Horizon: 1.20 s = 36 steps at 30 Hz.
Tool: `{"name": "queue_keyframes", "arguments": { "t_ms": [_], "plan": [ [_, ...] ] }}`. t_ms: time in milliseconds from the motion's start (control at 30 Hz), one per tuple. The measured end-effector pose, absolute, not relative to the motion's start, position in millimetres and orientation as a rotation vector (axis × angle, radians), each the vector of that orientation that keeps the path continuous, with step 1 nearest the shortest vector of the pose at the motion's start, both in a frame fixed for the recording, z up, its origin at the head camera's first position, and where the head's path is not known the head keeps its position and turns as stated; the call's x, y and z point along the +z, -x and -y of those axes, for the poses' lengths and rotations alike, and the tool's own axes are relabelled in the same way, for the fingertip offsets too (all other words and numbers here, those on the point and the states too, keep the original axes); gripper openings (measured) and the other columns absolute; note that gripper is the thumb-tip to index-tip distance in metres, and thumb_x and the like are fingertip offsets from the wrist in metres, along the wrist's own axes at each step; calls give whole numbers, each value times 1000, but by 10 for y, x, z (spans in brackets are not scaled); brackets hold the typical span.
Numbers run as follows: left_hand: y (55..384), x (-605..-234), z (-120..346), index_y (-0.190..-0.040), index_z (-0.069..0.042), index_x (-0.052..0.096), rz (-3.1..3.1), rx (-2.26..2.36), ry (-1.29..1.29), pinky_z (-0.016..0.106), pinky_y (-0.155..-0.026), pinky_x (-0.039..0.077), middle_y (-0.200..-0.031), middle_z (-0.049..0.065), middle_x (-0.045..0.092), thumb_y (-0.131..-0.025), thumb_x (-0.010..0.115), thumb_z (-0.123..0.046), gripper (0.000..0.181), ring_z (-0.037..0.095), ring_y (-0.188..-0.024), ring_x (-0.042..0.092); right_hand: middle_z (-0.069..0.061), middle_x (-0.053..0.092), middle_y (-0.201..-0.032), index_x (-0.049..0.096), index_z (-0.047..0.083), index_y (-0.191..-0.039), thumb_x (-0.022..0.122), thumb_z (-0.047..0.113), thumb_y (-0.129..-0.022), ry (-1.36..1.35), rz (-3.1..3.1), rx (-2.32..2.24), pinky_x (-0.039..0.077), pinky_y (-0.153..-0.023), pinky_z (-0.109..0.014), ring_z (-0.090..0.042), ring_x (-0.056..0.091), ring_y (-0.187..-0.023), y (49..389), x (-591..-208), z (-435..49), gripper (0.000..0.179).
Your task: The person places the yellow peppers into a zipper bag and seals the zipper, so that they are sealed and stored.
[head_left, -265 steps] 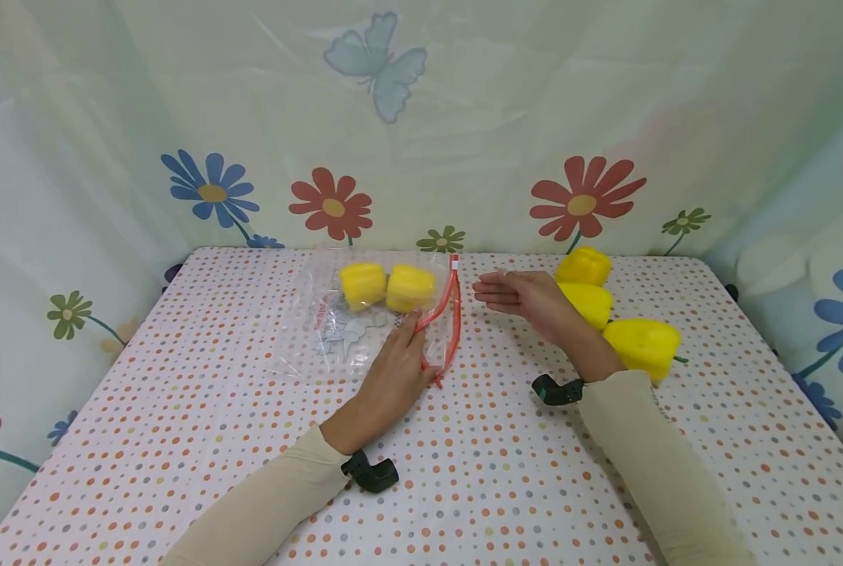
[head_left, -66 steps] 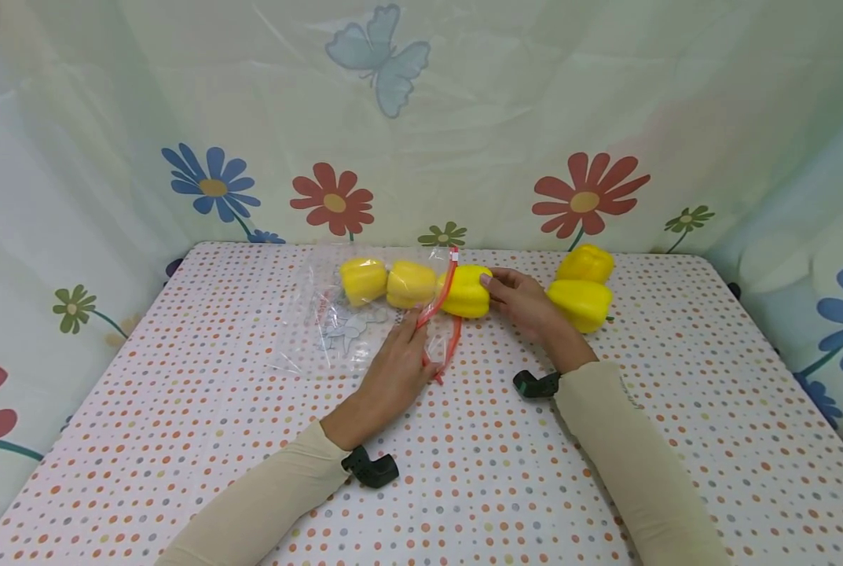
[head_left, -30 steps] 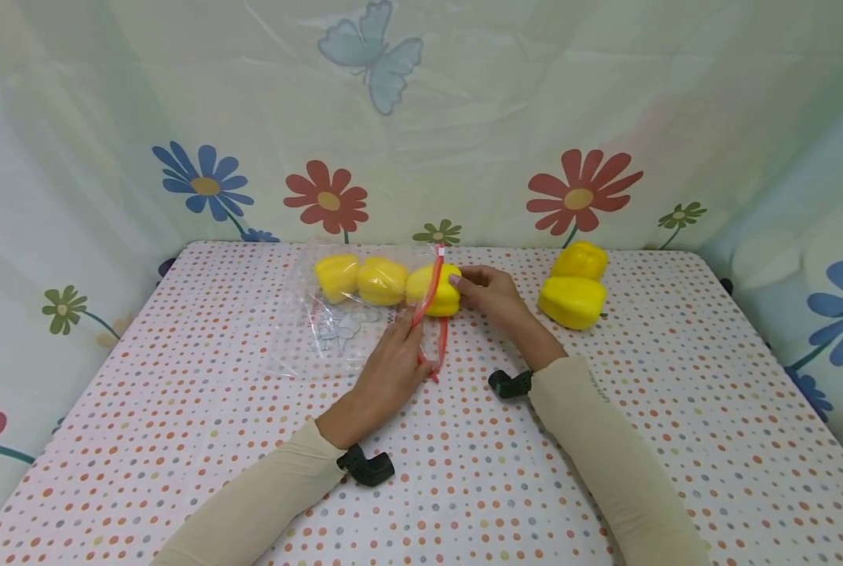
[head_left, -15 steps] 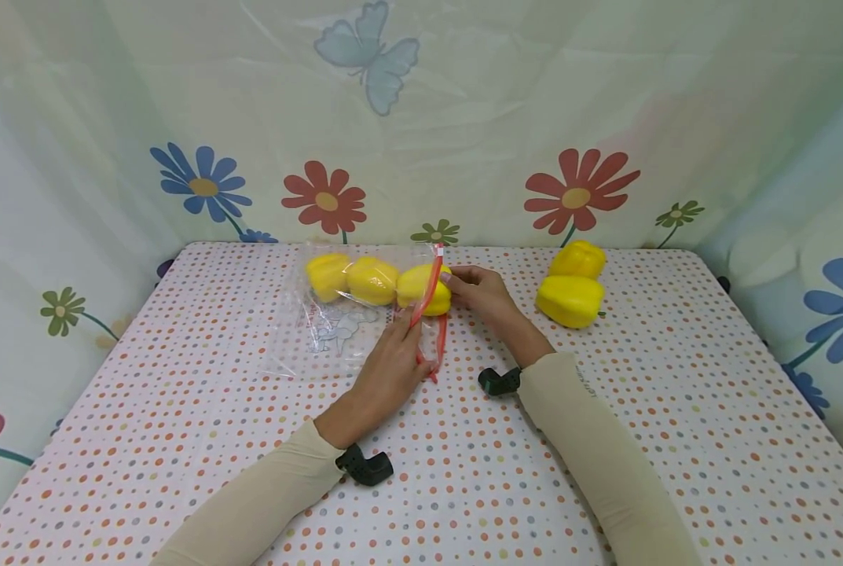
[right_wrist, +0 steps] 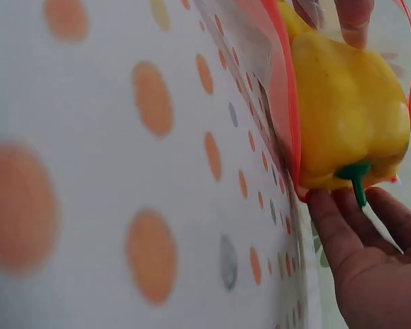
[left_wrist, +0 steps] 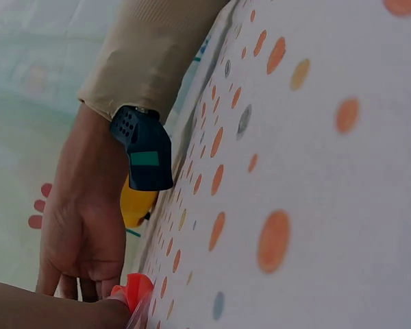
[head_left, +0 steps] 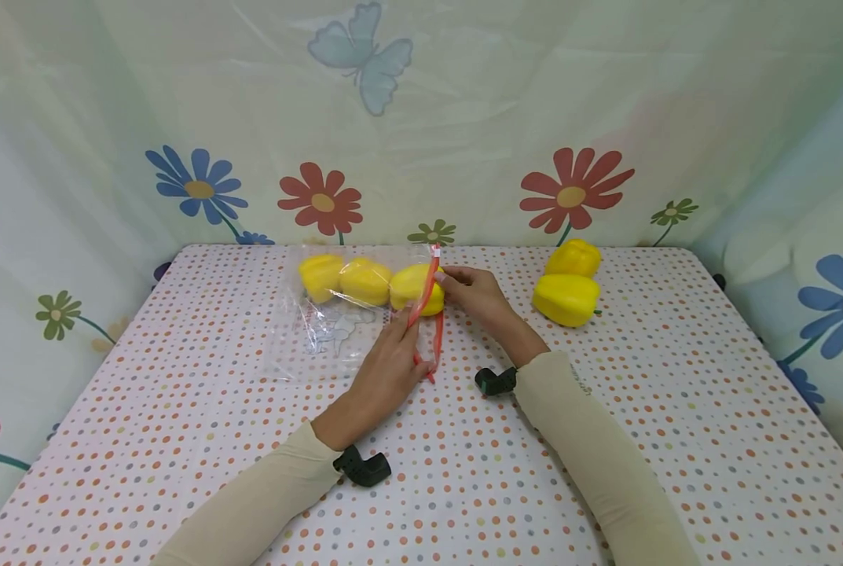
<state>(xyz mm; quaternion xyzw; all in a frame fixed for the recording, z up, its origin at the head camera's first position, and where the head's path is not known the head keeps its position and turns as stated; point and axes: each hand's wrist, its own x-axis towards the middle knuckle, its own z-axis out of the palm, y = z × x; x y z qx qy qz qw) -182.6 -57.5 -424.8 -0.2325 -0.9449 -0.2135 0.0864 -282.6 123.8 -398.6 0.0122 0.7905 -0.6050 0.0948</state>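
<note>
A clear zip bag (head_left: 288,346) with a red zip edge lies flat in the head view, its mouth facing right. My left hand (head_left: 387,365) holds the near side of that mouth by the red edge. Inside lie two yellow bell peppers (head_left: 364,281), and a third bell pepper (head_left: 408,287) sits mostly in, its stem end at the mouth. My right hand (head_left: 483,299) touches that stem end; in the right wrist view its extended fingers (right_wrist: 339,236) meet the pepper beside the green stem. The left wrist view shows little of the left hand's fingers.
Two more yellow bell peppers (head_left: 566,300) lie together to the right of the right hand, one behind the other. A dotted cloth covers the table (head_left: 463,487). Flowered curtains (head_left: 478,118) hang behind it and at both sides.
The right hand has brought a third bell pepper from the right-hand group and slid it left into the bag, shifting the other two left. The left hand keeps its hold on the edge.
</note>
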Motion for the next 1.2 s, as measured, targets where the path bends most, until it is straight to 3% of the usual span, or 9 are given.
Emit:
{"name": "queue_keyframes", "arguments": {
  "t_ms": [167, 400, 633, 900, 1200],
  "plan": [
    [1829, -4251, 563, -143, 6, 41, 2815, -639, 688, 39, -114, 22, -158, 16, 22, -86, 76, -28, 76, 27, -143, 24, -12, 51, -141, 44, 2, -145, 44, 37, -104, -18, -2069, -1994, 47, -95, -32, -23, 53, -124, 2824, -3985, -1360, 54],
    [1839, -4232, 543, -144, 6, 40, 2829, -658, 695, 40, -114, 22, -158, 16, 21, -87, 75, -28, 75, 27, -143, 24, -16, 57, -134, 50, -3, -137, 39, 36, -106, -50, -1851, -2174, 47, -96, -39, -26, 58, -119, 2816, -3928, -1549, 52],
    [1832, -4221, 549, -144, 6, 40, 2836, -650, 693, 40, -114, 23, -158, 17, 20, -87, 75, -29, 76, 30, -142, 27, -20, 57, -133, 47, -8, -138, 30, 38, -107, 38, -1762, -2166, 45, -96, -42, -28, 59, -117, 2850, -3914, -1605, 57],
    [1835, -4228, 550, -145, 6, 38, 2840, -669, 696, 40, -114, 21, -159, 16, 19, -88, 74, -28, 75, 29, -143, 25, -18, 63, -124, 43, -11, -139, 28, 35, -108, 42, -1631, -2194, 43, -97, -46, -27, 65, -106, 2886, -3917, -1587, 58],
    [1834, -4242, 570, -145, 5, 39, 2828, -664, 687, 40, -114, 22, -159, 15, 20, -87, 75, -28, 75, 30, -142, 27, -22, 57, -130, 44, -11, -138, 28, 34, -108, 55, -1630, -2179, 44, -96, -46, -29, 64, -108, 2911, -3926, -1526, 56]
  ]
}}
